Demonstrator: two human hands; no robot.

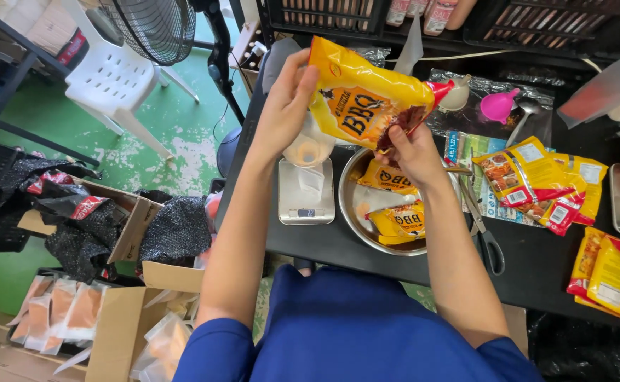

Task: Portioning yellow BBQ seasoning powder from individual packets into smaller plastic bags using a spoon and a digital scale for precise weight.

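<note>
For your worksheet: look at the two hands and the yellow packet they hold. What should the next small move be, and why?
Probably tip the yellow packet a little further, so that its contents run down into the clear cup on the scale. The left hand and right hand hold it tilted above the cup, and emptied packets of the same kind lie in the metal bowl.

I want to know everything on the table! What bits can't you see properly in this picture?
Head view only:
- Small container on the scale: left hand and yellow pouch hide its top.
- Metal bowl: right hand covers part of its contents.
- Scale display: too small to read.
- Packets at the right: cut off by the edge.
</note>
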